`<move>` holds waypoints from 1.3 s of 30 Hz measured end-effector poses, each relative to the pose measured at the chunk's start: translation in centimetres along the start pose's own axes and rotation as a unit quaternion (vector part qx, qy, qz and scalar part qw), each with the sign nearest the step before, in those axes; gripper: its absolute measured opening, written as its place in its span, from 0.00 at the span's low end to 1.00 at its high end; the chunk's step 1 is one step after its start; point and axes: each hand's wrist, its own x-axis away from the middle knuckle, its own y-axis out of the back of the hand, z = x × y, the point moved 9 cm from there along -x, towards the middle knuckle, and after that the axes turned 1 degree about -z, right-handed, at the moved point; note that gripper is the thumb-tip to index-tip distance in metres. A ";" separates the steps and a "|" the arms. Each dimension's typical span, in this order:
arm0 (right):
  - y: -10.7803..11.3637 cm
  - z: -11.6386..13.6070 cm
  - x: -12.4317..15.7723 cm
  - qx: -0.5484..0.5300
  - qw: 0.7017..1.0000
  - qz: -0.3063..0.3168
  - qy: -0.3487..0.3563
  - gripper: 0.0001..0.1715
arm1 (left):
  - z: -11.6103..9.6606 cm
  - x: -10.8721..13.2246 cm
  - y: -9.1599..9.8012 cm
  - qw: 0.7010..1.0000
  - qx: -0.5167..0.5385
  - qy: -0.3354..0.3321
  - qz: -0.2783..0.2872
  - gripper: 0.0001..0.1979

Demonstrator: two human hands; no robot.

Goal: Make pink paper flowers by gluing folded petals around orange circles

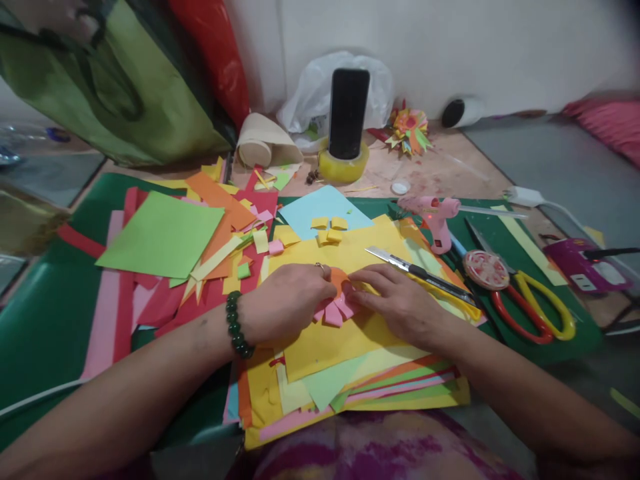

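Paper flower [336, 305] is pinched between left hand [287, 300] and right hand [400, 303], over yellow sheets [330, 343]; green mat [45, 313] lies beneath, scissors [530, 307] to their right.

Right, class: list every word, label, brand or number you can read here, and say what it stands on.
No text here can be read.
White label on the purple device: too small and blurred to read.
Paper flower between the left hand and the right hand: no writing shows.
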 end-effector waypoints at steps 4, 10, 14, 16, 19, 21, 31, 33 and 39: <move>-0.3 -0.6 0.1 -0.052 0.998 0.011 -0.036 0.18 | 0.1 0.0 0.2 1.000 0.001 0.008 -0.012 0.08; 0.2 -1.2 0.4 -0.004 0.998 -0.035 -0.052 0.18 | 0.4 -0.2 0.1 1.000 0.007 0.006 -0.009 0.08; -0.4 -0.6 0.3 0.036 0.999 -0.017 -0.017 0.16 | 0.5 -0.2 0.1 1.000 0.000 0.019 -0.007 0.09; -0.7 -0.5 0.2 0.044 0.999 -0.013 -0.013 0.18 | 0.5 -0.2 0.0 1.000 -0.006 0.025 -0.003 0.10; -0.8 -0.5 0.2 0.044 0.999 -0.008 -0.011 0.20 | 0.4 -0.3 0.1 0.999 -0.013 0.029 0.000 0.10; -0.7 -0.6 0.3 0.034 0.999 -0.008 -0.017 0.20 | 0.3 -0.3 0.1 0.999 -0.017 0.028 0.003 0.09; -0.3 -4.4 1.6 -0.206 0.955 -0.008 -0.213 0.18 | 0.4 -0.2 0.4 1.000 -0.017 0.011 -0.012 0.07; -0.8 -4.9 1.7 -0.220 0.948 -0.006 -0.228 0.21 | 0.5 -0.2 0.3 1.000 -0.017 0.011 -0.012 0.07; -1.9 -5.6 1.7 -0.246 0.943 -0.027 -0.224 0.25 | 0.4 -0.1 -0.1 1.000 -0.024 0.000 -0.017 0.07</move>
